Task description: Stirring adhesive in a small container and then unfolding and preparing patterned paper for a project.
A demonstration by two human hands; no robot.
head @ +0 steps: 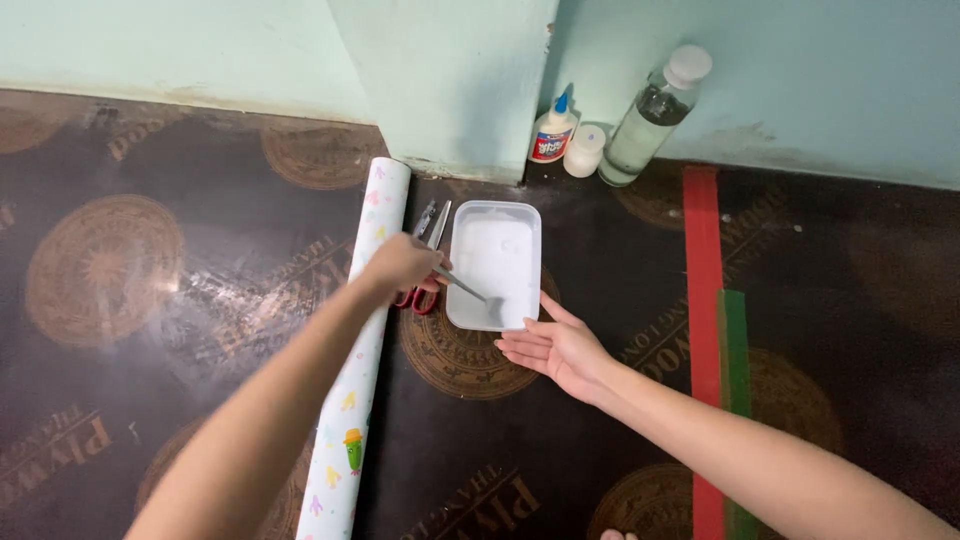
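Note:
My left hand grips a thin metal spoon whose tip dips into a white rectangular plastic tray holding a pale liquid. My right hand lies open, palm up, on the dark floor just below the tray's near right corner, touching or almost touching it. Red-handled scissors lie left of the tray, partly hidden under my left hand. A roll of white patterned wrapping paper runs beneath my left forearm.
Against the pale green wall stand a white glue bottle, a small white jar and a clear bottle with a white cap. Red tape and green tape strips run down the printed dark floor at right.

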